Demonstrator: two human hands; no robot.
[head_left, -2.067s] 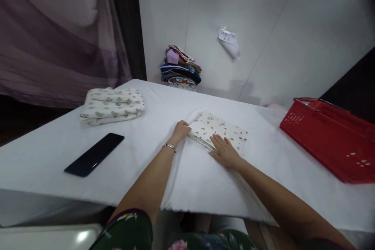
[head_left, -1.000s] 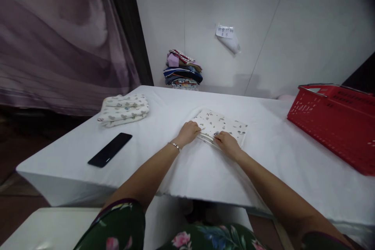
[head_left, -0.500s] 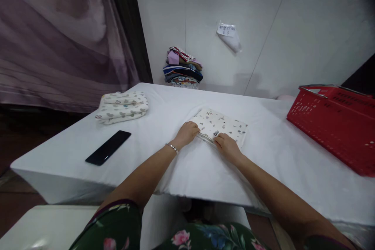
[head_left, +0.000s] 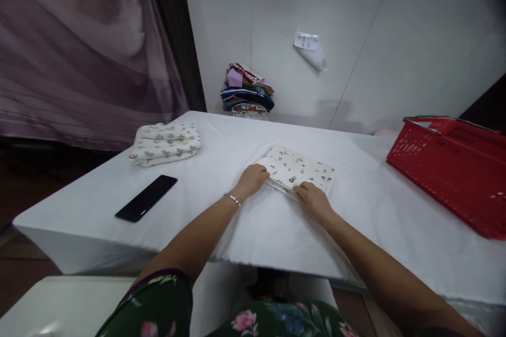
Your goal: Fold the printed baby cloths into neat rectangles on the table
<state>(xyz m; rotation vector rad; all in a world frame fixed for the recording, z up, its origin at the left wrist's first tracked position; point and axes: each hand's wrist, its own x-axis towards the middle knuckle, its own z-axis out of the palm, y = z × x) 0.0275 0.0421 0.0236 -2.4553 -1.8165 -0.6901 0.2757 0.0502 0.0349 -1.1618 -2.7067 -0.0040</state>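
A folded white cloth (head_left: pixel 302 166) with a small grey print lies flat on the white-covered table (head_left: pixel 253 231) in front of me. My left hand (head_left: pixel 253 179) is closed on its near left corner, thumb and fingers pinching the edge. Farther right along the same near edge, my right hand (head_left: pixel 313 200) grips the layers with curled fingers. Between the two hands the stacked fold layers show as thin lines. Whether the cloth is a garment or a sheet cannot be made out.
To the left lie another folded printed cloth (head_left: pixel 166 144) and a black phone (head_left: pixel 146 198). A red plastic basket (head_left: pixel 454 174) stands at the right. Folded clothes (head_left: pixel 247 92) are piled beyond the far edge, by the wall. A white stool (head_left: pixel 59 305) is at lower left.
My right hand has slid a little to the right along the cloth's near edge, uncovering more of the fold. The left hand stays at its corner.
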